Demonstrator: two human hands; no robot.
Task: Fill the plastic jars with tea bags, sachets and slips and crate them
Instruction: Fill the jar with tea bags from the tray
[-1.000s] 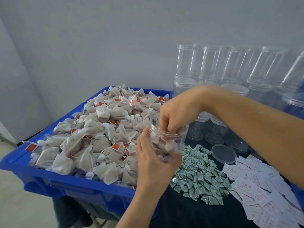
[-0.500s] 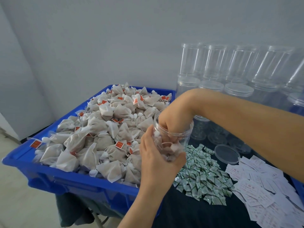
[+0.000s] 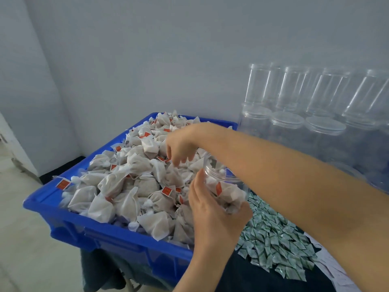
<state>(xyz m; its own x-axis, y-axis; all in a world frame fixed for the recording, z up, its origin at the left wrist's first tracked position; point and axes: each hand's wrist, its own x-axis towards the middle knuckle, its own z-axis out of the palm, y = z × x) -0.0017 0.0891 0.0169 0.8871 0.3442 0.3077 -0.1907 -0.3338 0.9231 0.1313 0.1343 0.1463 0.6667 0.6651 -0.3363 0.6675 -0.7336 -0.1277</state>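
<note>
Your left grip [image 3: 210, 209] is wrapped round the lower half of the jar [image 3: 226, 186], fingers curled under its base, holding it tilted with the mouth toward the crate [image 3: 109, 234]. Your right grip [image 3: 181, 148] hangs over the tea bags [image 3: 130, 186] with fingers loosely curled downward and, as far as I can tell, nothing pinched between them yet.

The jar sits just past the crate's near right corner, above the sachets [image 3: 273, 243], and already holds several bags. It looks like thin clear plastic: light, smooth and likely to flex, so keep your palm around the wall and base, and don't squeeze hard. Leave the rim free for loading.

The bags should be light, soft and limp, with strings and red tags that may snag on neighbours. Take one by its gathered top or body, not the tag, and lift it clear before you carry it over.

Sachets are small and probably slick; pinch them by an edge. Slips [image 3: 336, 275] lie flat on the counter [image 3: 242, 279], so slide one to lift it.
</note>
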